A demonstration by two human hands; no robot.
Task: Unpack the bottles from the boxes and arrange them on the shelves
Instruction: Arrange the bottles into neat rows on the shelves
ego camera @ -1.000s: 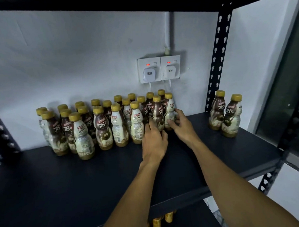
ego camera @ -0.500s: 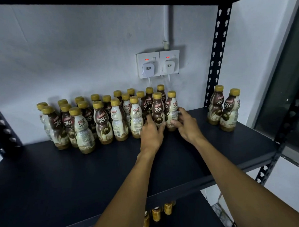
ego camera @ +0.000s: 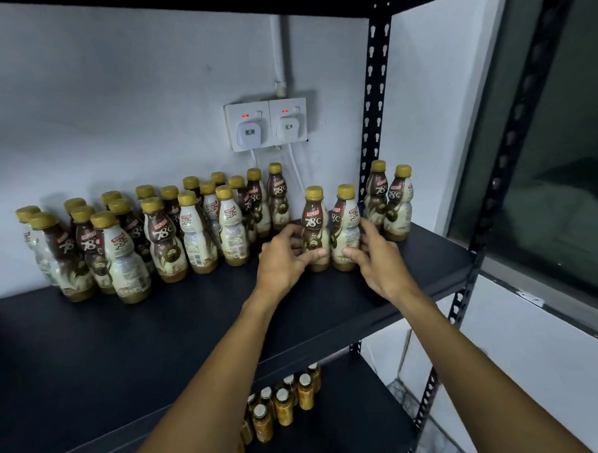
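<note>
A: Left grip [ego camera: 285, 261]?

B: Curled round the lower half of the left bottle [ego camera: 315, 225], thumb across the front, fingertips out of sight behind it.

A: Right grip [ego camera: 378, 260]?

B: Much the same on the right bottle [ego camera: 346, 224], from the other side. Thumb low on the front, fingers bent round the far flank. Neither one slack or spread wide.

A: And the two bottles themselves?

B: Upright, caps up, side by side and touching, held between both grips. Toward the right half of the shelf [ego camera: 158, 335], bases down at board level. Resting or just lifted, hard to tell.

A: Which way from here?

B: Probably right or back. To the left and behind, near the left grip, the big cluster of bottles [ego camera: 161, 232] along the wall [ego camera: 114, 114]. To the right, just beside the right grip, a pair of bottles [ego camera: 389, 205] by the shelf post [ego camera: 371, 120]. Bare board behind the held two, below the sockets [ego camera: 265, 125].

A: Nearer side for that pair?

B: Right grip, clearly. Best moved upright with a low hold. Tall and narrow, so likely to tip if pushed near the cap.

A: Anything below?

B: Smaller bottles [ego camera: 284, 401] on the lower shelf [ego camera: 351, 429].
</note>
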